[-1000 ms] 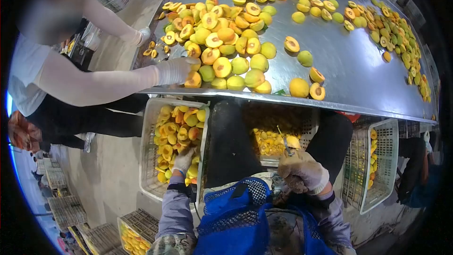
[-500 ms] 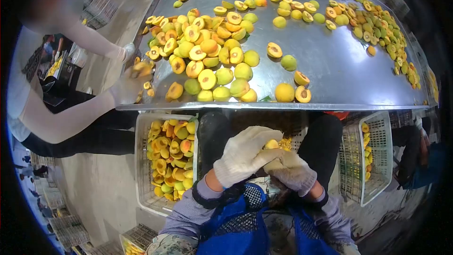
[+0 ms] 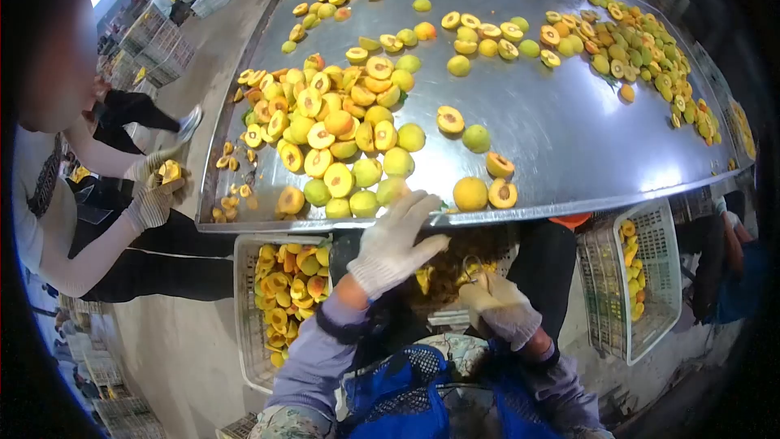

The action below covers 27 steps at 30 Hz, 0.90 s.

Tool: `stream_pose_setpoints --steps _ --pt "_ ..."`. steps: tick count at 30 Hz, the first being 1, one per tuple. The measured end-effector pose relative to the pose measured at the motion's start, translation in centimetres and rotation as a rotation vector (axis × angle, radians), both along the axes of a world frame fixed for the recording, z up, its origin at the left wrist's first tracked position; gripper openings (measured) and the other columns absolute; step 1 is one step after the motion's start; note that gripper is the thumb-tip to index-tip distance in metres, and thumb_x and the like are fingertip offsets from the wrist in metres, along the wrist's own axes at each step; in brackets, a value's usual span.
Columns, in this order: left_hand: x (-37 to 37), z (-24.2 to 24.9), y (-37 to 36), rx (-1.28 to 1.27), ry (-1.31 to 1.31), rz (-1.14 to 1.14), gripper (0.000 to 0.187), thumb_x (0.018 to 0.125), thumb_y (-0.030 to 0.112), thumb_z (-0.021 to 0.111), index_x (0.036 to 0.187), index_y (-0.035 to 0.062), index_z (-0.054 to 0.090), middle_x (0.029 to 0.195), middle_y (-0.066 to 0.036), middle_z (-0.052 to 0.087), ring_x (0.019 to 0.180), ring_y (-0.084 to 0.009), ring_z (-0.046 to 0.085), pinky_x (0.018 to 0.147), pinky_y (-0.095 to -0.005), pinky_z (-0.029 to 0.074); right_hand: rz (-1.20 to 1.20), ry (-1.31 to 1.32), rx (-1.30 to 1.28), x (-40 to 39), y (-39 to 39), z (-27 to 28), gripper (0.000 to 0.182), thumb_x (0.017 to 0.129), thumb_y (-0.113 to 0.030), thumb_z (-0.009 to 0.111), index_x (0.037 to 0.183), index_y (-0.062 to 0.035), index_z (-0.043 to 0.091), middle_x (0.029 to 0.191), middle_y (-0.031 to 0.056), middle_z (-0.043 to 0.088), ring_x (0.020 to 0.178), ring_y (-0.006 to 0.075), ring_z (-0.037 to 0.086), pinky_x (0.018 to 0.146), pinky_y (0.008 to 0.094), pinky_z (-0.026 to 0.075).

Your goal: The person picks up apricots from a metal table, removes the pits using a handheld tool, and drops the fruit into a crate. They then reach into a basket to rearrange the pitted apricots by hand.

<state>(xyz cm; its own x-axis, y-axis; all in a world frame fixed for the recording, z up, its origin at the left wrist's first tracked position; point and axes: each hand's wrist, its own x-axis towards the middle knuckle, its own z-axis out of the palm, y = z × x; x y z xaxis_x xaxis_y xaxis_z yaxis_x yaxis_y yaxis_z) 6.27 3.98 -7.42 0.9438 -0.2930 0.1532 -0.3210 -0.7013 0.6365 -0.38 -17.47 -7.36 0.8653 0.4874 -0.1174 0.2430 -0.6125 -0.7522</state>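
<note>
My left hand, in a white knit glove, reaches up to the near rim of the metal table. Its fingers are stretched out and the thumb stands apart; the fingertips lie beside a yellow-green fruit, and whether they touch it is unclear. Lower and to the right, my right hand, also gloved, is closed round a small tool with a curved metal loop. Beneath the hands, yellow pieces and brown scraps lie in a container between my knees. Halved and whole fruits are heaped on the table.
A crate of fruit halves stands at the left below the table, and another crate at the right. At the far left a gloved co-worker holds a cut fruit. A second fruit pile covers the table's far right.
My hands have separated. The left has moved up to the table edge and opened; the right now shows the metal loop. The co-worker's hands have drawn back from the table with a fruit.
</note>
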Motion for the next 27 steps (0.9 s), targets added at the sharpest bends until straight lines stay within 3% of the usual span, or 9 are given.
stream_pose_setpoints --steps 5,7,9,12,15,17,19,20,27 --pt "10.7 -2.5 -3.8 -0.011 -0.173 -0.053 0.041 0.087 0.030 0.059 0.122 0.0085 0.056 0.129 -0.015 0.053 0.116 -0.0343 0.052 0.091 -0.0410 0.048 0.090 -0.320 -0.001 0.1 -1.0 -2.2 0.014 0.088 -0.017 0.054 0.095 -0.0072 0.060 0.088 0.0145 0.062 0.076 0.0335 0.062 0.070 0.0440 0.050" --pt "15.4 -4.3 -5.5 0.113 -0.186 0.090 0.041 0.087 0.030 0.057 0.122 0.0090 0.051 0.128 -0.014 0.051 0.114 -0.0347 0.052 0.088 -0.0419 0.049 -0.171 0.184 0.114 -0.2 -1.2 -2.9 0.016 0.090 -0.018 0.054 0.100 -0.0076 0.062 0.092 0.0148 0.064 0.082 0.0335 0.064 0.075 0.0420 0.052" --pt "19.0 -6.5 -6.5 0.137 -0.148 0.295 0.048 0.084 0.032 0.059 0.124 0.0083 0.047 0.124 -0.016 0.053 0.114 -0.0350 0.054 0.088 -0.0443 0.049 -0.323 0.331 0.333 0.1 -1.8 -2.0 0.028 0.094 -0.029 0.055 0.105 -0.0039 0.062 0.093 0.0138 0.066 0.084 0.0309 0.064 0.077 0.0368 0.050" --pt "21.9 -8.4 -6.5 0.304 0.296 0.246 0.053 0.081 0.035 0.061 0.123 0.0058 0.044 0.118 -0.021 0.057 0.108 -0.0374 0.058 0.088 -0.0456 0.048 -0.362 0.469 0.482 0.4 -2.3 -1.1 0.028 0.094 -0.028 0.054 0.106 -0.0040 0.061 0.092 0.0118 0.066 0.083 0.0284 0.064 0.077 0.0351 0.050" --pt "20.7 -8.0 -6.3 0.207 0.260 0.195 0.051 0.079 0.035 0.062 0.116 0.0034 0.046 0.107 -0.024 0.062 0.101 -0.0404 0.061 0.087 -0.0455 0.048 -0.345 0.583 0.591 1.1 -2.2 0.0 0.027 0.094 -0.027 0.053 0.107 -0.0041 0.061 0.091 0.0097 0.066 0.082 0.0258 0.064 0.076 0.0334 0.050" --pt "18.8 -6.9 -5.0 -0.025 0.279 0.190 0.054 0.077 0.036 0.066 0.112 -0.0002 0.047 0.094 -0.024 0.064 0.089 -0.0386 0.065 0.079 -0.0418 0.052 -0.338 0.637 0.644 1.6 -2.1 0.8 0.027 0.094 -0.026 0.053 0.108 -0.0041 0.061 0.090 0.0083 0.066 0.081 0.0241 0.064 0.075 0.0322 0.050" --pt "15.7 -4.3 -4.7 -0.541 0.398 0.192 0.047 0.079 0.024 0.071 0.112 -0.0006 0.048 0.087 -0.010 0.061 0.074 -0.0153 0.061 0.062 -0.0278 0.050 -0.344 0.759 0.681 1.9 -2.5 1.5 0.025 0.095 -0.019 0.051 0.111 -0.0014 0.058 0.091 0.0044 0.062 0.078 0.0095 0.057 0.070 0.0243 0.047" --pt "13.5 -1.9 -4.4 -0.771 0.602 0.167 0.046 0.082 0.020 0.069 0.118 -0.0004 0.048 0.093 -0.008 0.061 0.076 -0.0136 0.061 0.060 -0.0250 0.049 -0.357 0.631 0.732 1.9 -2.1 1.6 0.025 0.095 -0.019 0.052 0.111 -0.0008 0.056 0.088 0.0036 0.061 0.075 0.0085 0.056 0.067 0.0238 0.047" --pt "2.4 0.0 -3.8 -1.436 0.770 0.027 0.043 0.089 0.016 0.054 0.128 -0.0009 0.046 0.108 -0.015 0.061 0.087 -0.0234 0.063 0.062 -0.0294 0.050 -0.376 0.718 0.872 1.8 0.7 3.6 0.016 0.091 -0.018 0.061 0.096 -0.0062 0.051 0.070 -0.0017 0.054 0.056 0.0086 0.051 0.051 0.0246 0.041"
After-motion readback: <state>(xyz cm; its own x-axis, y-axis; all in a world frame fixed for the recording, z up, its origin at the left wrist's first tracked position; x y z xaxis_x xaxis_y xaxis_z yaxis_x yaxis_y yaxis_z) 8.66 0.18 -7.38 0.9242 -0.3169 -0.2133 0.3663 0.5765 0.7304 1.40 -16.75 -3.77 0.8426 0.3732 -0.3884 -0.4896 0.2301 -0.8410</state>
